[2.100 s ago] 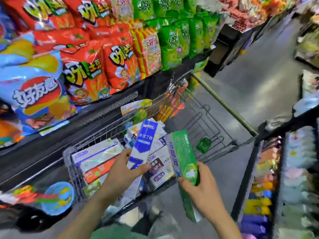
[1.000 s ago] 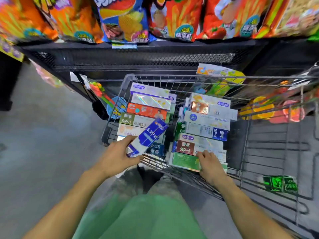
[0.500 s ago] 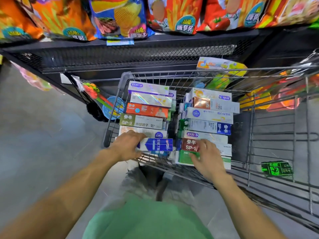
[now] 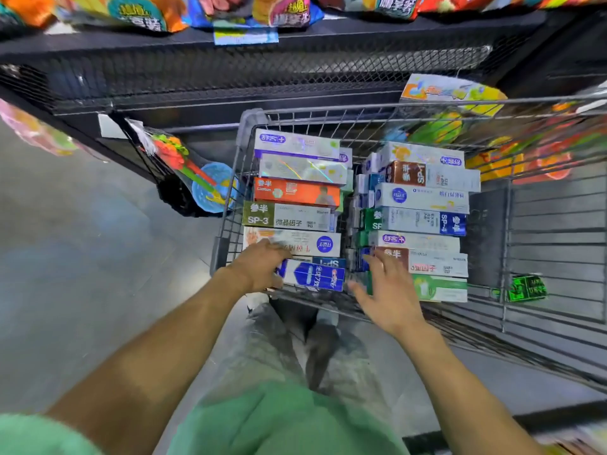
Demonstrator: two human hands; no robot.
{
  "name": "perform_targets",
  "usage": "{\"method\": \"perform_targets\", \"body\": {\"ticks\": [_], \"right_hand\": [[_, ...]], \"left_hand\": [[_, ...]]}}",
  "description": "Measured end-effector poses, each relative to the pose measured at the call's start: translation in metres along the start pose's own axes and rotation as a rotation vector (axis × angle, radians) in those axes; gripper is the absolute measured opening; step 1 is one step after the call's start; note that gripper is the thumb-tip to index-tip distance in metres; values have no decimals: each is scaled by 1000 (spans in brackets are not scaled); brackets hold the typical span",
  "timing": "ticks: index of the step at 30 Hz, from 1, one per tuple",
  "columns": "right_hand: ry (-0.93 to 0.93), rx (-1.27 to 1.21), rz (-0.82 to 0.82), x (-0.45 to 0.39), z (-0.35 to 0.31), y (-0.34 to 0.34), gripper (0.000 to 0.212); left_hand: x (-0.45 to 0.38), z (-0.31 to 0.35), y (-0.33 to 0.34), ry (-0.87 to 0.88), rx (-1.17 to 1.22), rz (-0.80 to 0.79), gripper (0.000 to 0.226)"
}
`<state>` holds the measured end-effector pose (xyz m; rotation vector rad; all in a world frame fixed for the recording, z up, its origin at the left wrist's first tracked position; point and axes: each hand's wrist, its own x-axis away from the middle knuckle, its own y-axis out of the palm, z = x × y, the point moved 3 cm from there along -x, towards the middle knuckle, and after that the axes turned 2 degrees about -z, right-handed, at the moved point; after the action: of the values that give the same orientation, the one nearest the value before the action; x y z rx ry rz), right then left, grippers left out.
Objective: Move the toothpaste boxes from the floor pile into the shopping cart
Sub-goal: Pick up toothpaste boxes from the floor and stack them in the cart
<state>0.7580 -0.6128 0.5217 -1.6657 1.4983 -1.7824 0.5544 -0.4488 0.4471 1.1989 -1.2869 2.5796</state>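
head | grey floor, snack shelf | left fingers holding blue box, right fingers wide

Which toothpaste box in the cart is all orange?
The orange box, third from the far end in the left stack, between the shiny silver box and the green-ended SP-3 box. The others are mostly white, blue or green.

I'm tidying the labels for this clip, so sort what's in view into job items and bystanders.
Part of the job:
- shopping cart
- stacked toothpaste boxes
- blue toothpaste box, gripped by the left hand
- green toothpaste box, by the open right hand

Just lying about:
- snack bags
- black shelf
- hanging toys
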Motion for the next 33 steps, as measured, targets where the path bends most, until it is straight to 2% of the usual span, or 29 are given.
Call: {"method": "perform_targets", "body": {"ticks": [3, 6, 11, 17, 25, 29, 33], "right_hand": [[7, -9, 6, 0, -18, -7, 73], [-7, 16, 34, -1, -39, -16, 88], [-139, 63, 84, -5, -79, -37, 81], [-452, 228, 103, -13, -164, -74, 71], [-941, 389, 186, 17, -370, -82, 71], [-1175, 510, 224, 65, -488, -53, 68], [-1327, 608, 186, 122, -600, -4, 73]], "left_hand": [[12, -9, -3, -16, 4, 40, 67], [38, -22, -16, -73, 25, 151, 63], [107, -46, -49, -216, 15, 377, 56], [233, -64, -60, -497, -55, 603, 63], [437, -97, 4, -1008, 57, 829, 78], [524, -119, 60, -1264, 124, 872, 70], [601, -150, 124, -1413, 205, 899, 75]]}}
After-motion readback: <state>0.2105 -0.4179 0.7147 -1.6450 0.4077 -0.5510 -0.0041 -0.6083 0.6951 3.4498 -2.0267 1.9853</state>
